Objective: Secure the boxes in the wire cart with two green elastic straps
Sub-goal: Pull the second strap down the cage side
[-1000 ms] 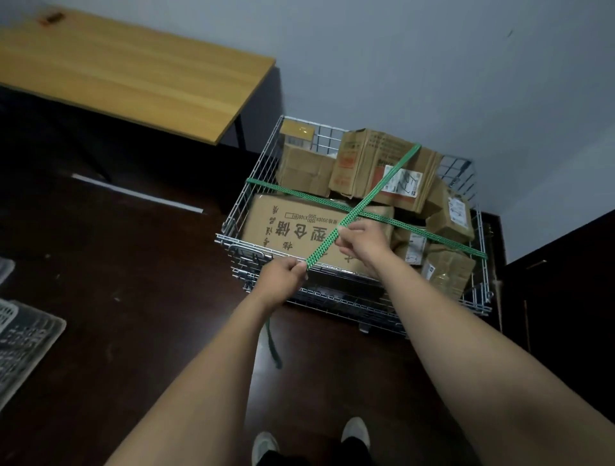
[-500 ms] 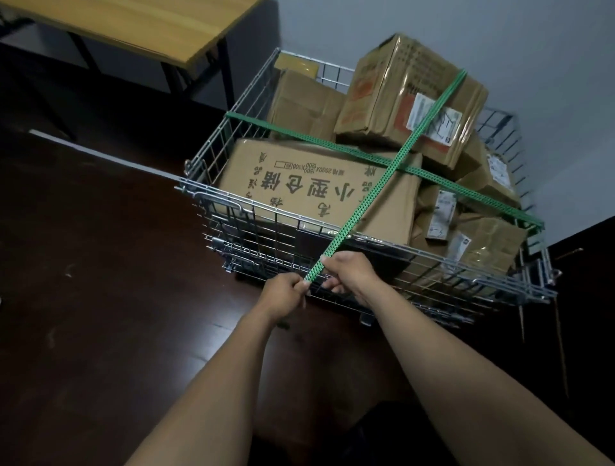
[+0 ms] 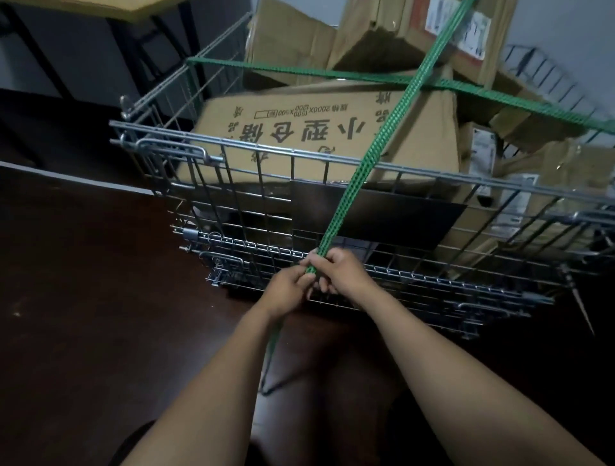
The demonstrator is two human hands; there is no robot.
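Head view, looking down the front wall of the wire cart [image 3: 253, 148]. Cart is bright steel mesh with a doubled top rim; it stands on a dark glossy floor [image 3: 83, 266].

Cardboard boxes fill the cart above rim height. The large flat box [image 3: 299, 133] at the front carries bold dark printed characters, upside down from here. A tall box [image 3: 382, 33] sits behind and above it, with a white label near the top edge. Smaller labelled boxes [image 3: 549, 173] pack the right side.

Near strap [image 3: 369, 159]: bright green, woven in a knobbly, chain-like texture, narrow and taut. It runs diagonally from the top of the tall box, down over the flat box, across the front rim and down the outside of the mesh to the hands. Its loose tail [image 3: 271, 349] hangs below the left wrist toward the floor.

Second strap [image 3: 299, 70]: same green weave, stretched from the left side of the cart to the right side, lying on the boxes. It passes under the near strap where the two cross.

Left hand [image 3: 288, 289]: fingers curled round the near strap, low on the front wall. Right hand [image 3: 342, 271]: just beside and touching the left, fingers and thumb pinching the same strap slightly higher. Cannot tell whether the strap is hooked to the mesh.

A dark panel [image 3: 382, 216] sits behind the front mesh. The wooden edge of a table [image 3: 100, 3] shows at top left.
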